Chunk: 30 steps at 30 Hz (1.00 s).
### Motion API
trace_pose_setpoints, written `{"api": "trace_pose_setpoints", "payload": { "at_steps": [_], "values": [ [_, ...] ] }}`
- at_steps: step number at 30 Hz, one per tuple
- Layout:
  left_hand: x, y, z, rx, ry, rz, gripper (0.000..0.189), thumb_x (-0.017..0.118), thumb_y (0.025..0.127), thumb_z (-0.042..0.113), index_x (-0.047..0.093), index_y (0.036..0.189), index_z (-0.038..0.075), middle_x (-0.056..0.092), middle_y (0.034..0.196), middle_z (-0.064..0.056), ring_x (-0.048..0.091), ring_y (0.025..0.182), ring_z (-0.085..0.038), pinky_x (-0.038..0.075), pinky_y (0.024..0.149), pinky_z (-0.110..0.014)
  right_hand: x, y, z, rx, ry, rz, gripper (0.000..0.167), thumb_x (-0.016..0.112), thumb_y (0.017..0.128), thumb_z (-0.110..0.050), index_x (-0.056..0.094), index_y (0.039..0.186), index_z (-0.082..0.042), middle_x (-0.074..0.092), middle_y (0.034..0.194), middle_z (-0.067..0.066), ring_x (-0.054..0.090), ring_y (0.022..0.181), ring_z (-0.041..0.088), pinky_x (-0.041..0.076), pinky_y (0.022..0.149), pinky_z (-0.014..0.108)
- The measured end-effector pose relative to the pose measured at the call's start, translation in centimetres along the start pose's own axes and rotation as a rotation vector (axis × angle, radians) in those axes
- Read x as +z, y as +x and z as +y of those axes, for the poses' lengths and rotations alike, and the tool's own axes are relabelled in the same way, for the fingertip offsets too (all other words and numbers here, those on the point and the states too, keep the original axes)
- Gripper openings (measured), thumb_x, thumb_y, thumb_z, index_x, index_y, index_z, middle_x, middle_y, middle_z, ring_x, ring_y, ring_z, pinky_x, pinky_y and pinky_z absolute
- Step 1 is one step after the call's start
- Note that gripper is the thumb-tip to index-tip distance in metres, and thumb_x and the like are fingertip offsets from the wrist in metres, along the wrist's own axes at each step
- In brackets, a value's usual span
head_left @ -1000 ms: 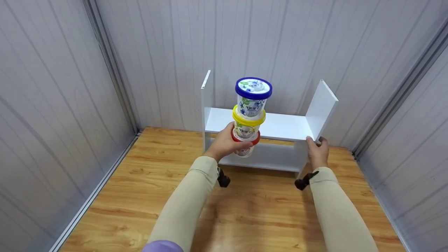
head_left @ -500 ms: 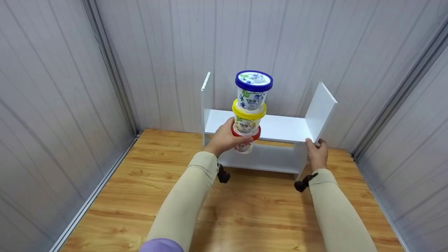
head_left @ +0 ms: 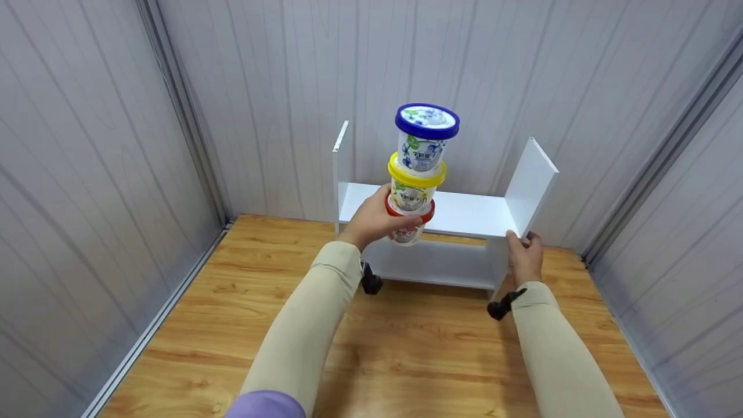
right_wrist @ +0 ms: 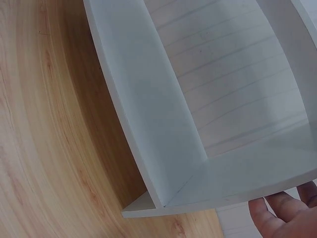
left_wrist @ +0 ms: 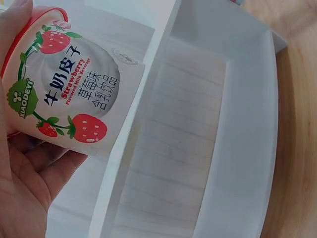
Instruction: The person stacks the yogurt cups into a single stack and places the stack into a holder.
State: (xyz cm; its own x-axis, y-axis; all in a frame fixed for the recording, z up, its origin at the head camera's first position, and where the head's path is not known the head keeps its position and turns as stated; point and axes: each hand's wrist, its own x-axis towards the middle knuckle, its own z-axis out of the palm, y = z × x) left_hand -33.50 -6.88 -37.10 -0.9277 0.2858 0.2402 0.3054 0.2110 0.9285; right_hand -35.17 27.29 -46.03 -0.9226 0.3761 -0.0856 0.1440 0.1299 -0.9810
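My left hand (head_left: 374, 217) grips a strawberry milk drink cup with a red lid (left_wrist: 69, 84), thumb across its front. On that lid stands a yellow-lidded cup (head_left: 409, 196), and a blue-lidded cup (head_left: 422, 152) tops the stack, which leans a little to the right. The stack is held up in front of a white two-tier shelf (head_left: 473, 210). At the shelf's right side, my right hand (head_left: 526, 258) holds the side panel, thumb at the front near the upper board and fingers around the outer side. In the right wrist view, fingertips (right_wrist: 258, 208) touch the panel's outer face.
The shelf stands on a wood-grain floor (head_left: 232, 325) close to the pale panelled back wall (head_left: 261, 104). Its lower board (head_left: 441, 264) lies below the cups. Upright side panels rise at both ends, the left one (head_left: 341, 174) beside the stack.
My left hand has lifted the stack of cups higher, and the top has shifted slightly to the right. My right hand keeps its hold on the shelf's side.
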Motion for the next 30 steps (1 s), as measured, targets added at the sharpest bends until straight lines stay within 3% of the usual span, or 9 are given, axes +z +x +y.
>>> {"api": "trace_pose_setpoints", "payload": {
  "at_steps": [10, 20, 30],
  "values": [
    [-0.3, 0.6, 0.4, 0.007, 0.020, 0.019, 0.077, 0.092, 0.072, 0.042, 0.051, 0.135, 0.028, 0.064, 0.123, 0.008, 0.062, 0.113, -0.016, 0.047, 0.105, -0.049, 0.1, 0.1, 0.1, -0.001, -0.001, 0.012, 0.085, 0.054, 0.098, -0.052, 0.016, 0.162, -0.011, 0.033, 0.157, 0.018, 0.038, 0.138, 0.030, 0.036, 0.114, 0.046],
    [-0.3, 1.1, 1.0, -0.012, -0.005, 0.029, 0.078, 0.092, 0.072, 0.043, 0.049, 0.135, 0.029, 0.064, 0.124, 0.009, 0.062, 0.113, -0.017, 0.047, 0.105, -0.051, -0.4, 0.0, 0.0, 0.010, -0.009, 0.024, 0.087, 0.053, 0.098, -0.053, 0.012, 0.163, -0.012, 0.028, 0.161, 0.018, 0.034, 0.143, 0.032, 0.032, 0.117, 0.047],
    [-0.1, 1.5, 0.4, -0.062, 0.021, 0.060, 0.081, 0.092, 0.069, 0.048, 0.048, 0.135, 0.028, 0.063, 0.123, 0.009, 0.061, 0.113, -0.019, 0.052, 0.098, -0.049, -0.3, -0.5, -0.1, 0.003, -0.005, 0.006, 0.087, 0.052, 0.100, -0.051, 0.008, 0.163, -0.009, 0.025, 0.162, 0.020, 0.032, 0.146, 0.033, 0.032, 0.118, 0.045]
  ]
}}
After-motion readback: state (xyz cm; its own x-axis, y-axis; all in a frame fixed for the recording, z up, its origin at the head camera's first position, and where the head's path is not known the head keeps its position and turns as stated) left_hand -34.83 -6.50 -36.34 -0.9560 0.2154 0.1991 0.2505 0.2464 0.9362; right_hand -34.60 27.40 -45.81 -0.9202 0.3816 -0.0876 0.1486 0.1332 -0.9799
